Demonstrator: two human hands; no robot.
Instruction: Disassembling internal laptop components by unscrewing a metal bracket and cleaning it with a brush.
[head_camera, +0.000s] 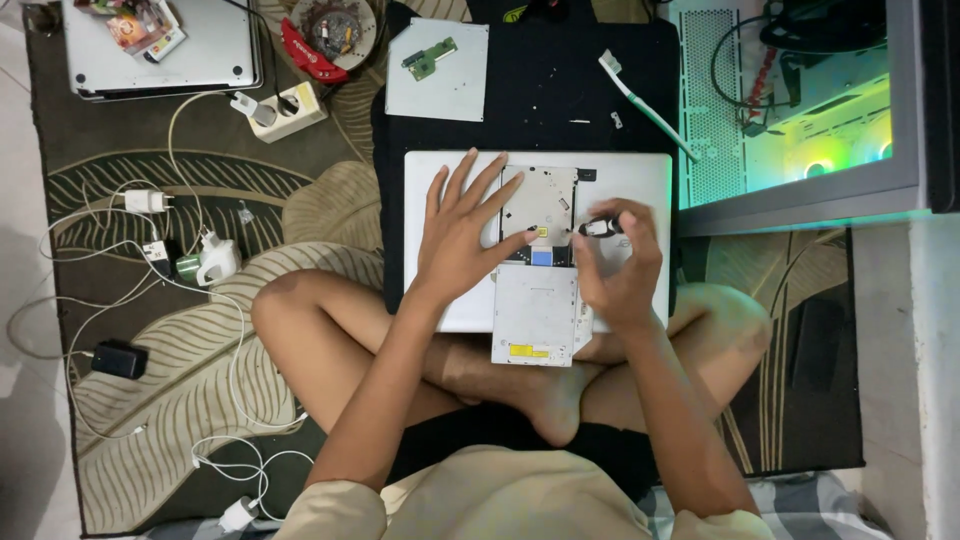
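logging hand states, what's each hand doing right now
left hand: open, fingers spread, resting on the silver drive
right hand: closed, pinching a small black tool

Opened silver optical drive (538, 262) flat atop white laptop (640, 180)

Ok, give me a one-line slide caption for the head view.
Seated cross-legged, a person steadies an optical drive on a white laptop with the left hand while the right hand pinches a small tool.

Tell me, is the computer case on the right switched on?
On. The computer case glows green and blue inside, with a lit ring low down behind its clear side panel.
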